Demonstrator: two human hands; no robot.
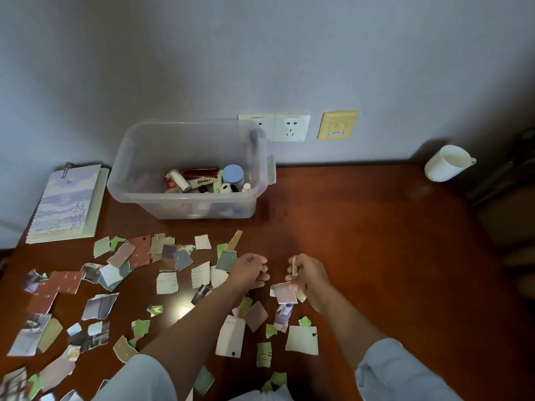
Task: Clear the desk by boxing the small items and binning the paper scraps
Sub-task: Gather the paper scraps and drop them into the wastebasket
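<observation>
I see R hand point(308, 274) pinching pink scrap point(285, 292). L hand point(249, 270) fingers curled, can't tell if holding anything. Other scraps point(115, 270) litter desk point(376, 241) front-left; small items point(202, 180) in clear box point(185, 199) by wall.

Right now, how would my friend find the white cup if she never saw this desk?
Start at the brown desk and follow its back edge along the wall, past the clear box. The white cup sits alone at the far right, plain white, away from the coloured paper scraps.
</observation>
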